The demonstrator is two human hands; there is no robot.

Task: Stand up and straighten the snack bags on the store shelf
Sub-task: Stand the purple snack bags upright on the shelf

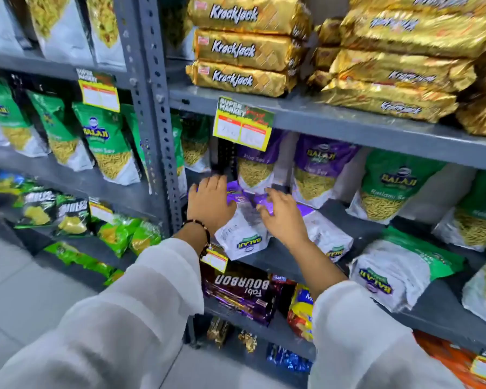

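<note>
**Fallen purple bags, hands just arriving**

Left hand [209, 203] flat, fingers spread, palm on the upper end of a fallen purple-and-white bag [243, 233]; pressing, not gripping. Right hand [282, 214] open, fingers splayed, hovering over or lightly touching the neighbouring fallen bag [324, 234]; contact unclear through blur. Neither hand has closed on anything.

Step in hand, by my reading: reaching for the toppled pouches on the grey metal shelf [357, 223]. Next move likely needs a pinch at the top seam, lifting each pouch onto its base against the upright purple bags [317, 169] behind.

Pouches are glossy, crinkly film, soft-sided; their backs face up, logos upside down. A fallen green bag [399, 268] lies further right, near the shelf's front edge. Stiff gold foil packs [244, 46] stacked above.
</note>
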